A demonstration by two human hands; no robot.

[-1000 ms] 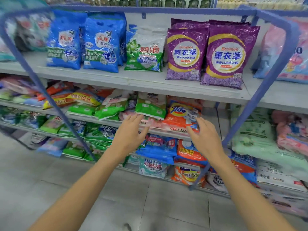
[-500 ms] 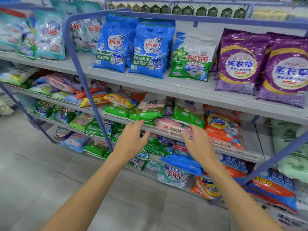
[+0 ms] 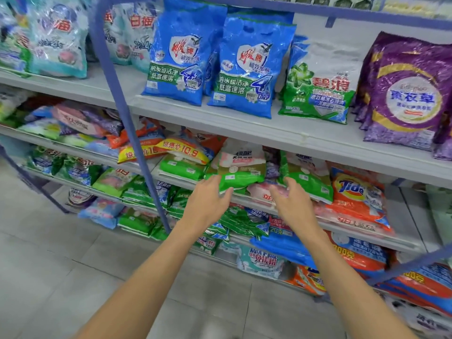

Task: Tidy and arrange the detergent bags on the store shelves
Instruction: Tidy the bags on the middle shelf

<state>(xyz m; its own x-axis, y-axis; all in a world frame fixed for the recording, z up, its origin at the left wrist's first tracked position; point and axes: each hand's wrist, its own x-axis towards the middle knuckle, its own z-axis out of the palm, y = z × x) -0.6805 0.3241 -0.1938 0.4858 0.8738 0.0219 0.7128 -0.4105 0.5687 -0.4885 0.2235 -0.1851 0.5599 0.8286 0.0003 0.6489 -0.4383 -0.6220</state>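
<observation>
Reaching with released left grip (image 3: 208,203) and released right grip (image 3: 292,204) to either side of the green detergent bag (image 3: 241,178) slumped at the shelf's (image 3: 179,182) front edge, apparently to straighten it.

The left blue bag (image 3: 179,57) and the right blue bag (image 3: 247,67) on the upper shelf (image 3: 244,128) each carry the red brand 雕牌, the white lines 纳米级洁净 and 低温速溶, and a large 4. The teal bag (image 3: 137,33) just left of them shows 白猫 in red. The green-and-white bag (image 3: 318,86) to their right reads 碧浪 in red. The purple bag (image 3: 406,99) has 薰衣草 in blue on a white disc; the small lettering above it is too blurred to read. One shelf down, the yellow-banded bag (image 3: 186,149) reads 惊爆价 10.9, the white-and-green bag (image 3: 241,165) is headed 超能, and the orange bag (image 3: 354,192) bears the Tide logo.
</observation>
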